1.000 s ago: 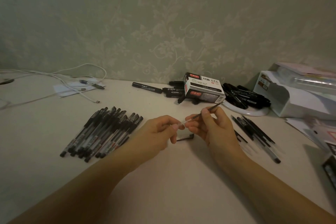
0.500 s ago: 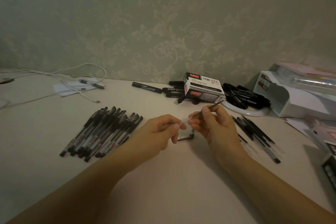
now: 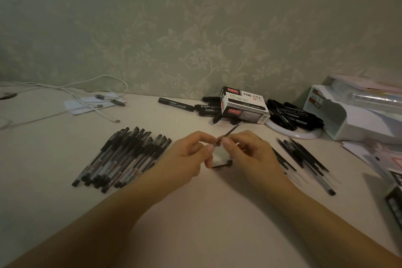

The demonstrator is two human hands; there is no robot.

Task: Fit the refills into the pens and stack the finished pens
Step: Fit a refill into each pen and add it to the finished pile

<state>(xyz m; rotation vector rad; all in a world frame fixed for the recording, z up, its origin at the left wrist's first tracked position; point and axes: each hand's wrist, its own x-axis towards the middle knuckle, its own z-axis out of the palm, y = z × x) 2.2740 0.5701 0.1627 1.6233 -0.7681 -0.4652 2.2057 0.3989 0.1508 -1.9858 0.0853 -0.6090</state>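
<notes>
My right hand pinches a thin black refill that points up and to the right. My left hand pinches its near end, where a clear pen barrel sits; little of the barrel shows between the fingers. The two hands touch at the fingertips above the table's middle. A pile of finished black pens lies to the left. Loose refills and clear barrels lie to the right. A small dark part rests on the table under the hands.
A marker box and several black markers sit at the back, some on a white plate. White cables lie back left. A white organiser and papers stand at the right.
The right hand has slid toward the left hand, so less of the refill shows between them and its tip sits lower. The small part under the hands has stayed put.
</notes>
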